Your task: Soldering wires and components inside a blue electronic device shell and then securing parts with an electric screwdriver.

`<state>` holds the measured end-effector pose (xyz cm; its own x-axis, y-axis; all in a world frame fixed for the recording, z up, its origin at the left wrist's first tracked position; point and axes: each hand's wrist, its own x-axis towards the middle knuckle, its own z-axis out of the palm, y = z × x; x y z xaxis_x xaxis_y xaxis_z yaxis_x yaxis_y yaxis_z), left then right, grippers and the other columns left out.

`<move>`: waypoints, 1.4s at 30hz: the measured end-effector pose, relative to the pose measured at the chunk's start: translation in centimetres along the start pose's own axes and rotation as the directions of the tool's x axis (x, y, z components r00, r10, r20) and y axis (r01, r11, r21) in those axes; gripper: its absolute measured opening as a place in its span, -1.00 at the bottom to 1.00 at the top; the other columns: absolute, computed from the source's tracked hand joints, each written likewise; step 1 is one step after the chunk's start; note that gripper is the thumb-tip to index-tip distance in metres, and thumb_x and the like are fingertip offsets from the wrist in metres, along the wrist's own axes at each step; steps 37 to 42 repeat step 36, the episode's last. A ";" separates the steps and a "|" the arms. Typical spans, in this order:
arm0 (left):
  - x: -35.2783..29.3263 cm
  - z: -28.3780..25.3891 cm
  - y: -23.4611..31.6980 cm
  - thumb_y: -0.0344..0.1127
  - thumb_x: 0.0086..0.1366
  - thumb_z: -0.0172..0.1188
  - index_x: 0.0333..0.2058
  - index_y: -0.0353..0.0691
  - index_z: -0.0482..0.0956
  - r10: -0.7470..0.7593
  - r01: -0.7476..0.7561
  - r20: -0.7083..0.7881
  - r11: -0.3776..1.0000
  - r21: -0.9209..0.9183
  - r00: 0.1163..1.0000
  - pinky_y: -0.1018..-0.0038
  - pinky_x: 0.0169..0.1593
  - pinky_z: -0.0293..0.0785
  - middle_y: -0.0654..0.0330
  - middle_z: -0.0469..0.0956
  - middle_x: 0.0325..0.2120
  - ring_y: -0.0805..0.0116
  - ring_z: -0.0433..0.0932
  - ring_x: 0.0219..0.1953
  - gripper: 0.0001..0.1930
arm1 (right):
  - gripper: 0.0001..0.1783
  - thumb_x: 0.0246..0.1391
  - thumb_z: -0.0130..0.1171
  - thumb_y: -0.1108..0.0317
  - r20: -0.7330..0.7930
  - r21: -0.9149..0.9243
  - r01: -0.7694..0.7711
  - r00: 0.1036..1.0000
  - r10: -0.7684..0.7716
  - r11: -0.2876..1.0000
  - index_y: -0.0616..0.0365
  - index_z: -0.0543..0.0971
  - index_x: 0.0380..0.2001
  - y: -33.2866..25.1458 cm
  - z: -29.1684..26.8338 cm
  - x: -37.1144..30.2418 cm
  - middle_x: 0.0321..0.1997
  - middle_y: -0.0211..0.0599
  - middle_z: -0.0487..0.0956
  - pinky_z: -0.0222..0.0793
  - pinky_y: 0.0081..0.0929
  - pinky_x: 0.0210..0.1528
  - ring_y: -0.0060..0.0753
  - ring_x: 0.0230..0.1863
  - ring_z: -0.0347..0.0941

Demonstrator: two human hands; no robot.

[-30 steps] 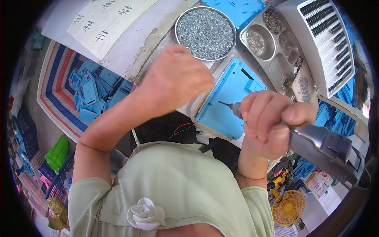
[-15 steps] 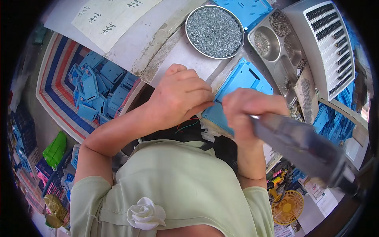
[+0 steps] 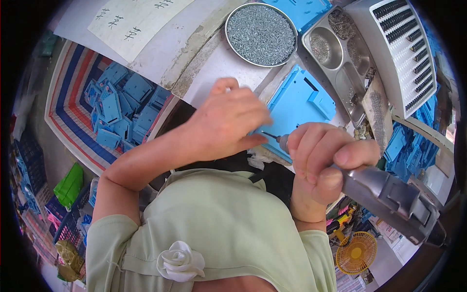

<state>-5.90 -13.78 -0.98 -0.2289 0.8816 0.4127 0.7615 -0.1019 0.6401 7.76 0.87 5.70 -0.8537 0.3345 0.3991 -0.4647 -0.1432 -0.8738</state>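
Note:
My right hand (image 3: 323, 155) grips a grey electric screwdriver (image 3: 389, 194), its body slanting down to the right. The thin bit (image 3: 269, 134) points left, over the edge of a light-blue plastic panel (image 3: 296, 109). Just beside the bit tip is my left hand (image 3: 228, 121), its fingers curled and thumb tucked toward them. Those fingertips are slightly blurred, and anything within them is hidden. The panel lies tilted on the bench, with a raised rectangular part and a dark slot.
Beyond the panel stands a round metal dish of small screws (image 3: 261, 36). A compartmented metal tray (image 3: 348, 80) and a white rack with black bristle-like rows (image 3: 404, 53) are at the right. A striped bag (image 3: 63, 97) with blue parts stands left, a yellow fan (image 3: 356, 252) lower right.
The screwdriver has swung so its bit now shows by my left hand, and my right hand has turned and shifted slightly right. My left fingers have moved a little.

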 end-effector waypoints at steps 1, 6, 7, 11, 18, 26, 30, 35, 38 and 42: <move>0.1 -0.4 -0.4 -0.51 0.00 0.36 0.00 -0.23 0.58 -0.025 0.025 -0.029 0.999 -0.022 0.999 0.29 0.00 0.40 0.19 0.61 -0.08 0.21 0.55 -0.08 -0.50 | -0.62 0.11 0.38 0.49 0.003 0.008 0.005 1.000 -0.005 1.000 0.12 0.40 -0.10 0.3 0.1 -0.5 -0.53 -0.31 0.50 0.41 -0.30 -0.44 -0.36 -0.56 0.42; -0.4 -1.9 -2.9 -0.66 0.00 0.07 0.07 -0.31 0.54 -0.177 0.143 -0.227 0.977 -0.160 0.958 0.26 0.10 0.46 0.05 0.59 -0.04 0.12 0.55 -0.01 -0.44 | -0.63 0.02 0.34 0.62 -0.001 -0.104 0.046 0.999 -0.047 0.993 0.17 0.39 -0.18 2.5 1.7 -1.7 -0.59 -0.32 0.46 0.42 -0.34 -0.47 -0.35 -0.61 0.41; -0.6 -1.6 -3.0 -0.66 0.00 0.07 0.05 -0.30 0.55 -0.182 0.150 -0.225 0.977 -0.153 0.957 0.28 0.09 0.47 0.06 0.60 -0.06 0.12 0.56 -0.02 -0.45 | -0.66 0.10 0.34 0.53 0.011 -0.183 0.018 1.000 -0.016 0.983 0.10 0.35 -0.20 2.7 2.1 -2.1 -0.59 -0.35 0.45 0.41 -0.34 -0.45 -0.36 -0.60 0.39; -0.2 -0.4 -2.9 -0.67 0.01 0.08 -0.07 -0.27 0.60 -0.181 0.157 -0.251 0.981 -0.112 0.951 0.27 0.05 0.48 0.08 0.62 -0.15 0.10 0.58 -0.09 -0.55 | -0.65 0.15 0.33 0.53 0.027 -0.285 -0.025 0.999 0.034 0.958 0.05 0.31 -0.24 2.6 2.6 -2.4 -0.58 -0.35 0.43 0.42 -0.31 -0.40 -0.33 -0.57 0.38; 4.7 3.7 -0.4 -0.54 0.06 0.26 -0.18 -0.18 0.65 0.151 -0.158 -0.066 0.980 -0.118 0.986 0.25 -0.04 0.45 0.16 0.61 -0.15 0.12 0.55 -0.15 -0.70 | -0.66 0.12 0.36 0.40 -0.184 -0.087 0.173 0.965 -0.187 0.981 0.00 0.43 -0.12 -2.4 -2.3 -2.1 -0.63 -0.43 0.47 0.40 -0.32 -0.52 -0.39 -0.64 0.40; 6.9 6.6 1.9 -0.34 0.10 0.35 -0.07 -0.10 0.69 0.182 -0.188 0.214 0.982 0.010 0.960 0.26 -0.10 0.35 0.24 0.58 -0.01 0.22 0.50 -0.18 -0.63 | -0.79 0.32 0.03 0.42 -0.455 -0.403 0.145 0.825 -0.335 0.904 0.00 0.42 0.00 -2.0 -9.7 -4.8 -0.62 -0.50 0.28 0.17 -0.45 -0.50 -0.56 -0.62 0.20; 7.0 6.3 2.3 -0.33 0.11 0.34 -0.06 -0.10 0.69 0.165 -0.179 0.231 0.983 0.044 0.959 0.25 -0.09 0.35 0.22 0.58 -0.02 0.20 0.50 -0.18 -0.64 | -0.76 0.25 0.05 0.55 -0.426 -0.422 0.170 0.830 -0.361 0.890 0.08 0.36 -0.05 -0.9 -10.7 -4.1 -0.61 -0.46 0.31 0.23 -0.40 -0.51 -0.52 -0.65 0.21; 7.1 6.3 2.6 -0.34 0.11 0.34 -0.06 -0.10 0.70 0.139 -0.157 0.268 0.987 0.045 0.953 0.23 -0.06 0.36 0.20 0.58 -0.01 0.18 0.50 -0.18 -0.64 | -0.78 0.17 0.17 0.59 -0.497 -0.325 0.135 0.817 -0.290 0.936 0.17 0.42 -0.14 0.3 -10.1 -5.1 -0.47 -0.37 0.46 0.37 -0.52 -0.46 -0.57 -0.55 0.35; 6.9 6.5 2.4 -0.33 0.11 0.34 -0.05 -0.08 0.69 0.140 -0.155 0.252 0.987 0.040 0.958 0.22 -0.04 0.36 0.19 0.57 0.00 0.17 0.51 -0.17 -0.63 | -0.78 0.17 0.17 0.59 -0.495 -0.323 0.135 0.820 -0.289 0.937 0.17 0.42 -0.14 0.4 -10.1 -5.0 -0.47 -0.37 0.46 0.37 -0.52 -0.46 -0.57 -0.55 0.35; 6.9 6.5 2.4 -0.33 0.11 0.34 -0.05 -0.08 0.69 0.140 -0.155 0.252 0.987 0.040 0.958 0.22 -0.04 0.36 0.19 0.57 0.00 0.17 0.51 -0.17 -0.63 | -0.78 0.17 0.17 0.59 -0.495 -0.323 0.135 0.820 -0.289 0.937 0.17 0.42 -0.14 0.4 -10.1 -5.0 -0.47 -0.37 0.46 0.37 -0.52 -0.46 -0.57 -0.55 0.35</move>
